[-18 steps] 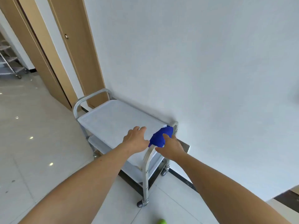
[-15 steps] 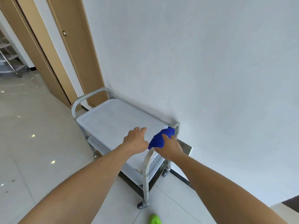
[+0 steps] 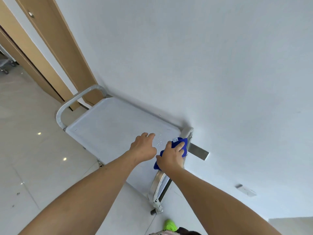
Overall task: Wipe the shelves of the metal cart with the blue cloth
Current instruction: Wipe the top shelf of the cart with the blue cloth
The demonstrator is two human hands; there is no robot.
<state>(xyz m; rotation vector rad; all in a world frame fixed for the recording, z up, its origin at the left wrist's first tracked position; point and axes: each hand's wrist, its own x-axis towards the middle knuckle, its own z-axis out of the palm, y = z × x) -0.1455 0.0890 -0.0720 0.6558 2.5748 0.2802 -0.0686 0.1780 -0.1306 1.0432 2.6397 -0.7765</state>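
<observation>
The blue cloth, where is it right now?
In the head view, the blue cloth sits under the right hand, at the near right end of the metal cart's top shelf, beside its handle by the wall.

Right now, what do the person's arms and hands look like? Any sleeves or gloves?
Both arms are bare from the bottom of the picture up to the wrists: no sleeves show. The left hand and the right hand wear no gloves, and no rings, watch or bracelet can be seen. Each forearm looks long and tapers toward the wrist.
</observation>
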